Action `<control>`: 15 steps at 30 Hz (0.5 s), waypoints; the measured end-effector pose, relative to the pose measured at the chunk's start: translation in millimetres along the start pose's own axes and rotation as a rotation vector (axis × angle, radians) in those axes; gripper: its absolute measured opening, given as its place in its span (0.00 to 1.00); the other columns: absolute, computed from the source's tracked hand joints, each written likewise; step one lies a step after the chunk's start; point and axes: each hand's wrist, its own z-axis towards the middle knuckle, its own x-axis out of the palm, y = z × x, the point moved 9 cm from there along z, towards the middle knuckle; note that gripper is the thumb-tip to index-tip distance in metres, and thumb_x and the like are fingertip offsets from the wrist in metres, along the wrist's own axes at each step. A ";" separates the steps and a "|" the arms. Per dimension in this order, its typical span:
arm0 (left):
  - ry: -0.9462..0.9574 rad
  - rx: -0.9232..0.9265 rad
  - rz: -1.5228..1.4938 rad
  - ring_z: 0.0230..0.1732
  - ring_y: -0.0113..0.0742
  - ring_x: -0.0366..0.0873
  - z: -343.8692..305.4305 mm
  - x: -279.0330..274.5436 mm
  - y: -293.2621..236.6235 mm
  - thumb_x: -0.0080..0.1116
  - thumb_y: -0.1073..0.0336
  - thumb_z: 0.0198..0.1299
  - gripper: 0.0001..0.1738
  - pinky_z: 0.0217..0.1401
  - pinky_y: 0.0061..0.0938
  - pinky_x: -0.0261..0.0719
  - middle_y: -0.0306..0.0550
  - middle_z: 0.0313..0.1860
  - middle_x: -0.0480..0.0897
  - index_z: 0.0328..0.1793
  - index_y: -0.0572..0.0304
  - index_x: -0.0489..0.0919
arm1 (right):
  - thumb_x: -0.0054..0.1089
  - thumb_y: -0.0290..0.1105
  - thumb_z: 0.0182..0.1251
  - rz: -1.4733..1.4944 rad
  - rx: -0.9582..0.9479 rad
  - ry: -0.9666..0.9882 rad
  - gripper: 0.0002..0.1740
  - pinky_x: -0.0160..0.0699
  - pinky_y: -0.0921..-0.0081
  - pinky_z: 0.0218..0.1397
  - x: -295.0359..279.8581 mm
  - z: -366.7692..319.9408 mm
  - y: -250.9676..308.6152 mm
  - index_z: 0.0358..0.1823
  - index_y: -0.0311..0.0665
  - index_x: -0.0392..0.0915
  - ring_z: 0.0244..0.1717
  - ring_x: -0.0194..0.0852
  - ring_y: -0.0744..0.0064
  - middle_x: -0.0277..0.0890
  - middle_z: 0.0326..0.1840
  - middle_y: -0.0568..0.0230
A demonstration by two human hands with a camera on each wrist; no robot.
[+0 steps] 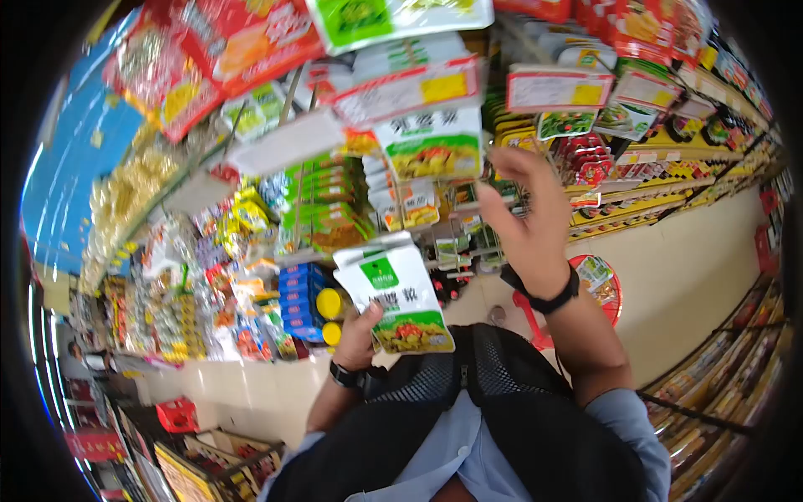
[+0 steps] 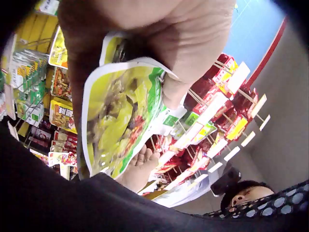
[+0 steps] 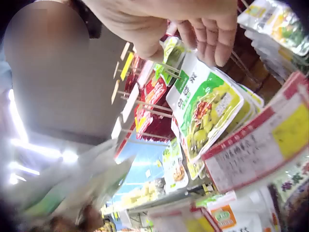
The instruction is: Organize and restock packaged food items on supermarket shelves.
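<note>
My left hand [image 1: 361, 339] grips white-and-green food pouches [image 1: 410, 322] low in front of my chest, thumb across the front one. A second pouch edge shows behind it. In the left wrist view the front pouch [image 2: 123, 116] has its yellow-green food picture toward the camera. My right hand [image 1: 535, 226] is raised at the rack, thumb and fingers apart, beside a hanging pouch [image 1: 435, 146] of similar design. In the right wrist view, the fingers of my right hand [image 3: 193, 29] overlap the top of a hanging pouch [image 3: 205, 113] with more pouches behind it.
Price tags [image 1: 410, 88] on the rack stick out close to the right hand. Red packets [image 1: 251, 42] hang above left, and green packets [image 1: 326, 201] fill the rack below. A red basket [image 1: 598, 289] stands on the floor at right. Stocked shelves [image 1: 711, 393] line the other side of the aisle.
</note>
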 end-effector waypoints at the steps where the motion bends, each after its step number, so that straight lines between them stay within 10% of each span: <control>1: -0.022 -0.032 -0.011 0.58 0.42 0.76 -2.3 3.6 -3.3 0.62 0.54 0.61 0.34 0.63 0.37 0.73 0.49 0.59 0.77 0.67 0.65 0.66 | 0.70 0.34 0.56 -0.105 -0.046 0.049 0.26 0.78 0.72 0.49 -4.3 -18.0 6.7 0.53 0.31 0.72 0.44 0.79 0.65 0.79 0.43 0.55; 5: 0.084 0.064 0.053 0.59 0.40 0.76 14.0 29.6 -15.1 0.56 0.59 0.66 0.27 0.61 0.35 0.74 0.49 0.59 0.77 0.67 0.64 0.66 | 0.73 0.40 0.53 0.305 0.493 0.549 0.32 0.80 0.70 0.41 55.3 -92.2 -15.5 0.55 0.31 0.72 0.36 0.81 0.65 0.80 0.43 0.54; 7: 0.098 0.070 0.016 0.59 0.40 0.75 20.0 33.1 -10.4 0.53 0.58 0.69 0.27 0.61 0.35 0.75 0.49 0.60 0.75 0.68 0.64 0.64 | 0.72 0.38 0.54 -0.011 0.353 0.662 0.26 0.79 0.73 0.39 69.6 -98.6 -16.5 0.50 0.31 0.76 0.33 0.81 0.69 0.82 0.40 0.55; 15: 0.061 -0.068 -0.216 0.62 0.44 0.74 27.7 29.9 -2.2 0.44 0.52 0.72 0.29 0.63 0.38 0.75 0.51 0.64 0.73 0.72 0.63 0.59 | 0.66 0.28 0.60 0.294 0.607 0.391 0.12 0.75 0.80 0.38 53.5 -108.3 -34.1 0.43 0.30 0.81 0.35 0.76 0.81 0.82 0.36 0.63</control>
